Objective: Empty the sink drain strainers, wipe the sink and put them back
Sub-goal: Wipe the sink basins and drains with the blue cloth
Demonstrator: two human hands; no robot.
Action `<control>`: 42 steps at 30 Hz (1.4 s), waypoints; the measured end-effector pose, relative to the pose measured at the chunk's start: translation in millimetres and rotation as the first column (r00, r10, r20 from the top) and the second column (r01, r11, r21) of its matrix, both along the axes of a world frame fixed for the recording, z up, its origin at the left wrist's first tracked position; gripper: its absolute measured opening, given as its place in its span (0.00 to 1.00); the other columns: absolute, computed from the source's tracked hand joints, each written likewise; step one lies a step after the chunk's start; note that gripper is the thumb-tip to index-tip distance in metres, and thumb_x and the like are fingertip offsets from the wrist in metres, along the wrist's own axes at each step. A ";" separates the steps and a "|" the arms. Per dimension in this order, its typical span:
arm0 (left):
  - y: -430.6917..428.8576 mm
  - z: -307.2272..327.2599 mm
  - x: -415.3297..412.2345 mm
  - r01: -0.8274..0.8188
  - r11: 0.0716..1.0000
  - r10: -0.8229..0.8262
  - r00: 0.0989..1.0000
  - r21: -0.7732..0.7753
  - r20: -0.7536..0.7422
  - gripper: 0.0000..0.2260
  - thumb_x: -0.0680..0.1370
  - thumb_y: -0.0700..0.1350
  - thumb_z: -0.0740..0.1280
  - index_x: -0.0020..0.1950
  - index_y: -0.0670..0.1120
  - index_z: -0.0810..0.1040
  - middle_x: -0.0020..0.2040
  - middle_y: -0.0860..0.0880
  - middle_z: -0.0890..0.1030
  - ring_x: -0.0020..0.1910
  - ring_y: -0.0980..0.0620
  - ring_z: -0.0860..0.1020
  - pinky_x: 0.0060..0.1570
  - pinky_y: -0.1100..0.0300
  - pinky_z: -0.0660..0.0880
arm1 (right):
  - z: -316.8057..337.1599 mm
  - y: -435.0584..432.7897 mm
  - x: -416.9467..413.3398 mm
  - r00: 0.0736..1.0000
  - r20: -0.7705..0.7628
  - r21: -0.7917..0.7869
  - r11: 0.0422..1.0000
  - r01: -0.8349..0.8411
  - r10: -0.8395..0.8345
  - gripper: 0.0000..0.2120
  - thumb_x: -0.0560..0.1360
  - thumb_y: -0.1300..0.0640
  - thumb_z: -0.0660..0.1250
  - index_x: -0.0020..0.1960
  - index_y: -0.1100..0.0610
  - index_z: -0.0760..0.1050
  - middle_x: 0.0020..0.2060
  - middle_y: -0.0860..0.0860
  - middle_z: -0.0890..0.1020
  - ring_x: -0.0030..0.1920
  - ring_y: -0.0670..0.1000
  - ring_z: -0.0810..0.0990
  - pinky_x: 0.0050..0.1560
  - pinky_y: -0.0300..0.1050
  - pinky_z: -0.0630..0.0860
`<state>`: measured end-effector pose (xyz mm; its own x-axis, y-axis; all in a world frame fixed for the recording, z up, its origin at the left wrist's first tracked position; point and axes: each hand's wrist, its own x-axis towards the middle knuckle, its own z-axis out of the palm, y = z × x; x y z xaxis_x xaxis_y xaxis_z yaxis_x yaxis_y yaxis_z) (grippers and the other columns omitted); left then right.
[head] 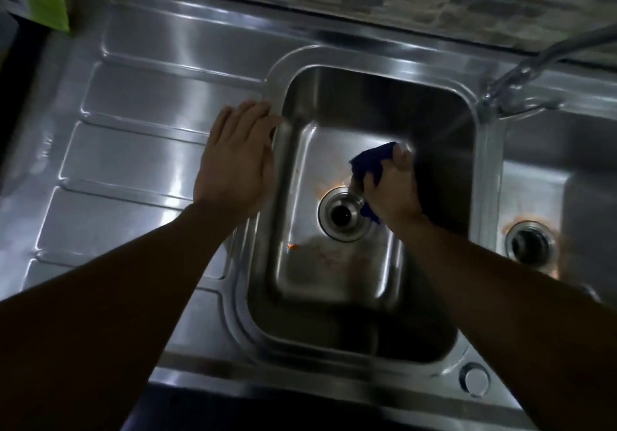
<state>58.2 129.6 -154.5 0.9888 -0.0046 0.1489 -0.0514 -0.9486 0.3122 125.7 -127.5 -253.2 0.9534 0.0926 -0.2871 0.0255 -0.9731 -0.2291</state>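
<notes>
The sink point(334, 96) fills the middle of the frame, with its drain point(344, 215) open and dark at centre. I see no strainers anywhere. My right hand point(390, 193) grips a blue cloth point(370, 163) and presses it on the floor just right of the drain. My left hand point(233, 160) lies flat, fingers straight, on the rim at left. A cloth corner sits at the drain's edge and could slip in if I sweep across. The orange specks point(293, 246) at lower left could get pushed down too. The walls hem in my wrist. The longest free stroke runs toward the bottom of the frame.
</notes>
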 end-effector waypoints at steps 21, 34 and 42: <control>0.1 -1.0 2.3 -0.001 1.000 0.001 1.000 0.000 -0.014 0.21 0.81 0.44 0.53 0.71 0.42 0.75 0.73 0.40 0.73 0.77 0.40 0.66 0.78 0.42 0.58 | -62.3 -0.1 -4.0 0.929 0.131 -0.010 0.937 -0.348 0.346 0.30 0.82 0.52 0.60 0.81 0.57 0.55 0.80 0.56 0.55 0.80 0.61 0.51 0.79 0.56 0.47; 0.1 0.0 1.6 0.001 1.000 -0.002 0.999 -0.018 -0.035 0.23 0.81 0.49 0.51 0.72 0.41 0.72 0.74 0.39 0.72 0.77 0.41 0.65 0.79 0.42 0.57 | -55.3 101.7 -48.2 0.915 0.017 0.220 0.891 -0.396 0.403 0.31 0.83 0.51 0.54 0.82 0.55 0.47 0.81 0.54 0.50 0.81 0.60 0.45 0.78 0.53 0.40; -1.7 -1.2 -0.2 -0.023 0.998 0.023 1.000 -0.065 -0.001 0.23 0.83 0.47 0.51 0.77 0.41 0.66 0.78 0.41 0.67 0.79 0.46 0.61 0.80 0.46 0.55 | -44.2 67.9 -7.0 0.915 0.066 -0.037 0.917 -0.397 0.398 0.31 0.82 0.48 0.54 0.82 0.57 0.50 0.81 0.55 0.51 0.81 0.58 0.48 0.79 0.55 0.48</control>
